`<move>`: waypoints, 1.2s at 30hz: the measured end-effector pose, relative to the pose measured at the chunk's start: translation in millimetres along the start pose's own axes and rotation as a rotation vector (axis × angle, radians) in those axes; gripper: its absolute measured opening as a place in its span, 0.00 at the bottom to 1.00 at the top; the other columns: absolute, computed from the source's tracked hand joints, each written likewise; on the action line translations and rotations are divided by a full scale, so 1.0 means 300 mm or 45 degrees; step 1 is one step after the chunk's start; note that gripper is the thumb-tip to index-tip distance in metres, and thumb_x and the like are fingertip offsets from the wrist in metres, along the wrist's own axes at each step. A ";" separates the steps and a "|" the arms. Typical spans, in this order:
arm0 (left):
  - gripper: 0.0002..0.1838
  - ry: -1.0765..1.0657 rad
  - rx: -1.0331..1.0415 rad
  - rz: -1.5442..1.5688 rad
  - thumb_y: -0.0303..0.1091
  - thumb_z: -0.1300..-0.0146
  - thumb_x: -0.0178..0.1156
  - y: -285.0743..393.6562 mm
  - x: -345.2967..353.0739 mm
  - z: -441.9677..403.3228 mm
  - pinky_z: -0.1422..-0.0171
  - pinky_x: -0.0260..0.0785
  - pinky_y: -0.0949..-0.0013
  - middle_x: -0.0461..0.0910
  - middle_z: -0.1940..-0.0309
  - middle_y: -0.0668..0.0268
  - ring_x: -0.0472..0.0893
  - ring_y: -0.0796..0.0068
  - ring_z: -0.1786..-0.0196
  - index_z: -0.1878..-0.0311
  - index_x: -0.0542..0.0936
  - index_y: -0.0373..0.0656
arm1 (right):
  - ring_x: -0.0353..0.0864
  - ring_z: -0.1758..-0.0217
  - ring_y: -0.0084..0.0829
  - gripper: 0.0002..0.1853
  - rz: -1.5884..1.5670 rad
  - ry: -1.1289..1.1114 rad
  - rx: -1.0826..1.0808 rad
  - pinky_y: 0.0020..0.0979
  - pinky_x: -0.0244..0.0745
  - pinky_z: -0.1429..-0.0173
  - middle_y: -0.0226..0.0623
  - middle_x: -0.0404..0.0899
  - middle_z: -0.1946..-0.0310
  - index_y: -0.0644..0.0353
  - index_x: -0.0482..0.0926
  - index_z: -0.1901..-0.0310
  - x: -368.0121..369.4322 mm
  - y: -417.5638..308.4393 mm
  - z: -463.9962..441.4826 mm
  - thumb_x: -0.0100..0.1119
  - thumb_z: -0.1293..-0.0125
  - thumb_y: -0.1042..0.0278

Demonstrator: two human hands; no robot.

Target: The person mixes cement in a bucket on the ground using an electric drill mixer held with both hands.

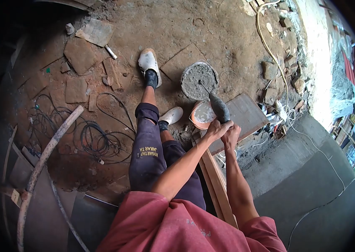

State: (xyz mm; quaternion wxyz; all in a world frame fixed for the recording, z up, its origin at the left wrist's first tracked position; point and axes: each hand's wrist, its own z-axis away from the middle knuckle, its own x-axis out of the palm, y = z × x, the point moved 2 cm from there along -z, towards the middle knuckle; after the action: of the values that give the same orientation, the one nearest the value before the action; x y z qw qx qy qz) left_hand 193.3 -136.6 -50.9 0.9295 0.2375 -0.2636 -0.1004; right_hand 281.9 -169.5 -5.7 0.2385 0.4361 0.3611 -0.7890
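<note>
1. Evidently both bare hands work as a pair: the left hand [215, 129] and the right hand [231, 135] meet side by side at the near end of a dark grey, elongated hand-held tool [218, 107].
2. The left grip is clamped on that tool, the knuckles turned up; some of its fingers are hidden beneath.
3. The right grip is curled just beside it, at the tool's rear; exactly what its fingers close on cannot be told.
4. The left forearm slants forward and inward across the dark purple trousers [146, 143], while the right forearm reaches almost straight ahead. Both arms emerge from a faded red short-sleeved shirt [177, 227].
5. The tool tilts away from the body, its thin, dark rod [204, 87] running down into thick, wet grey mortar [193, 76] in a round, pale-walled bucket [184, 90] on the brown earth floor [228, 25].
6. Just nearer than that bucket, partly under the tool, stands an orange-walled container [202, 125] with pale grey contents.
</note>
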 end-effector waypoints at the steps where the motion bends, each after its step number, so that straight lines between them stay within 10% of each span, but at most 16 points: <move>1: 0.25 -0.010 0.057 0.048 0.55 0.43 0.64 0.010 -0.007 0.000 0.55 0.72 0.63 0.81 0.70 0.62 0.80 0.70 0.64 0.67 0.80 0.37 | 0.75 0.83 0.44 0.21 0.053 0.015 -0.041 0.44 0.70 0.71 0.61 0.71 0.82 0.75 0.73 0.75 0.006 -0.003 -0.007 0.65 0.48 0.59; 8: 0.40 0.011 -0.009 0.528 0.81 0.38 0.45 -0.028 -0.041 0.011 0.64 0.69 0.69 0.76 0.75 0.74 0.75 0.76 0.70 0.70 0.78 0.47 | 0.81 0.75 0.56 0.18 0.053 -0.041 0.207 0.45 0.76 0.65 0.57 0.78 0.79 0.69 0.81 0.71 -0.019 -0.099 -0.017 0.66 0.48 0.58; 11: 0.47 -0.220 -0.295 0.896 0.93 0.51 0.25 -0.073 -0.050 -0.046 0.78 0.45 0.74 0.66 0.82 0.80 0.60 0.85 0.80 0.73 0.73 0.56 | 0.82 0.73 0.55 0.17 -0.035 -0.053 0.170 0.43 0.77 0.64 0.56 0.79 0.79 0.68 0.82 0.70 -0.001 -0.061 -0.015 0.67 0.48 0.58; 14: 0.49 -0.181 -0.386 1.006 0.95 0.56 0.27 -0.028 -0.060 -0.051 0.77 0.47 0.74 0.66 0.83 0.80 0.61 0.83 0.80 0.73 0.74 0.55 | 0.84 0.79 0.35 0.12 0.068 -0.054 0.141 0.38 0.76 0.67 0.48 0.80 0.83 0.69 0.83 0.72 -0.019 -0.101 -0.014 0.65 0.46 0.65; 15: 0.60 -0.386 -0.364 1.120 0.92 0.52 0.36 -0.108 -0.088 -0.091 0.33 0.66 0.59 0.80 0.46 0.62 0.78 0.65 0.42 0.35 0.73 0.45 | 0.84 0.79 0.38 0.13 0.035 -0.060 0.116 0.38 0.76 0.67 0.49 0.80 0.83 0.69 0.83 0.72 -0.017 -0.104 -0.018 0.66 0.46 0.65; 26: 0.47 -0.289 -0.430 1.240 0.85 0.50 0.53 0.043 -0.078 -0.042 0.40 0.72 0.60 0.83 0.56 0.64 0.82 0.65 0.53 0.50 0.80 0.47 | 0.83 0.78 0.50 0.14 -0.003 -0.109 -0.004 0.41 0.76 0.66 0.54 0.79 0.81 0.69 0.82 0.70 -0.020 -0.079 -0.028 0.67 0.48 0.64; 28: 0.59 -0.291 -0.462 1.003 0.95 0.59 0.39 0.036 -0.073 -0.050 0.33 0.54 0.41 0.79 0.41 0.63 0.73 0.57 0.38 0.39 0.77 0.54 | 0.83 0.78 0.48 0.14 -0.028 -0.107 0.014 0.41 0.76 0.67 0.54 0.79 0.81 0.70 0.83 0.70 -0.026 -0.080 -0.025 0.67 0.48 0.64; 36: 0.63 -0.386 -0.789 0.761 0.96 0.64 0.39 -0.029 -0.117 -0.064 0.35 0.48 0.34 0.76 0.38 0.65 0.71 0.51 0.40 0.32 0.71 0.57 | 0.81 0.79 0.49 0.15 -0.023 -0.149 0.082 0.42 0.75 0.68 0.56 0.76 0.82 0.70 0.82 0.69 -0.043 -0.097 -0.019 0.67 0.48 0.62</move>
State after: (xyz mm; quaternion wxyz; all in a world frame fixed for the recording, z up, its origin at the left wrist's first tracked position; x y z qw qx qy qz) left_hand 173.6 -126.0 -85.0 0.8959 -0.1556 -0.4110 0.0643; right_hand 271.2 -146.2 13.9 0.2379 0.3932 0.3248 -0.8266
